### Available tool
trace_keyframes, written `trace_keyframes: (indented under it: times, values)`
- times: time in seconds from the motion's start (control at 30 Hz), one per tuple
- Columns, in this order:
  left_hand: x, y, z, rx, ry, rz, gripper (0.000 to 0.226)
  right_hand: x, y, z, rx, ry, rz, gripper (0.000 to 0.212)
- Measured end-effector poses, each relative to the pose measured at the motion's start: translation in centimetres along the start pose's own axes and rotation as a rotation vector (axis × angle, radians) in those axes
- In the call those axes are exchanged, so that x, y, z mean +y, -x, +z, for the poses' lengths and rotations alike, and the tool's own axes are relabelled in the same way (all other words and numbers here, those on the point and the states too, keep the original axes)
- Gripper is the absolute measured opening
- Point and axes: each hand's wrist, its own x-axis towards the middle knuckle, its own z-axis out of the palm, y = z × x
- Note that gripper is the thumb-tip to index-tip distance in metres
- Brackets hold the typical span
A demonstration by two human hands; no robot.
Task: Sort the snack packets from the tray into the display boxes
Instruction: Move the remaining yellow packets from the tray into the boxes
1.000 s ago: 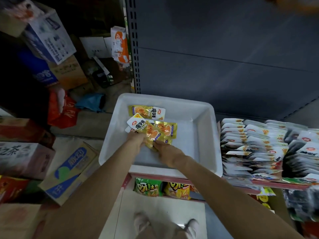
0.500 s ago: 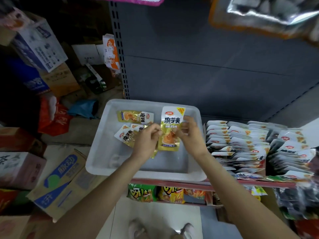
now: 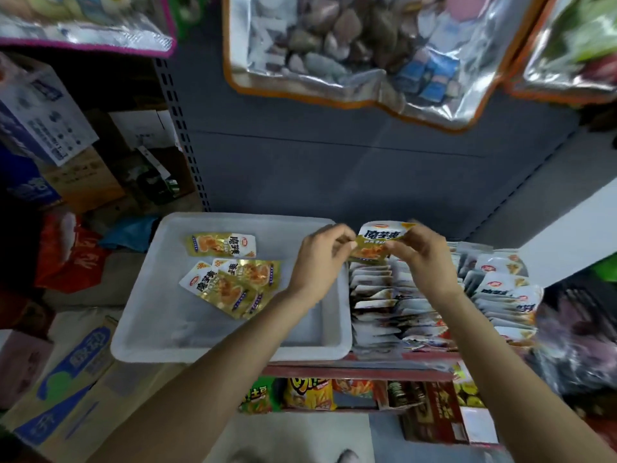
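A white plastic tray [image 3: 230, 349] sits on the shelf with three yellow-and-white snack packets [image 3: 233, 279] lying in its left half. Both hands hold one more yellow-and-white packet [image 3: 375, 243] upright above the tray's right rim. My left hand [image 3: 320, 259] pinches its left edge and my right hand [image 3: 424, 255] pinches its right edge. Just below and to the right, a display box [image 3: 394, 305] holds a row of upright packets of the same kind. A second row of packets [image 3: 500, 289] stands further right.
The grey shelf back panel [image 3: 334, 162] rises behind the tray, and large foil snack bags [image 3: 350, 45] hang above. Cardboard cartons [image 3: 66, 372] crowd the floor at left. A lower shelf [image 3: 334, 392] carries chip bags and boxes.
Both hands lifted one packet out of the tray and carried it right, from over the tray's middle to above the display box edge. The camera tilted up.
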Motion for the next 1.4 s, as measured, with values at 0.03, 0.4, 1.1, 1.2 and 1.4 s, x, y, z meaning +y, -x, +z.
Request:
trace_keyframes:
  times: [0.03, 0.4, 1.1, 1.2, 1.4]
  values:
    - [-0.2, 0.0, 0.5, -0.02, -0.02, -0.013, 0.003, 0.5, 0.0, -0.3, -0.01, 0.074, 0.003, 0.02]
    - [0.3, 0.3, 2.0, 0.01, -0.137, 0.167, 0.005, 1.9, 0.5, -1.0, 0.03, 0.333, -0.165, 0.006]
    - [-7.2, 2.8, -4.5, -0.052, -0.122, -0.449, 0.011, -0.7, 1.5, 8.3, -0.362, 0.715, -0.116, 0.034]
    - [-9.8, 4.1, -7.7, -0.029, -0.232, -0.651, 0.016, -0.9, 1.7, 13.1, -0.515, 0.679, -0.097, 0.034]
    - [-12.9, 5.7, -12.4, 0.006, -0.261, -1.049, 0.039, 0.4, 2.1, 22.0, -0.823, 0.607, 0.09, 0.05]
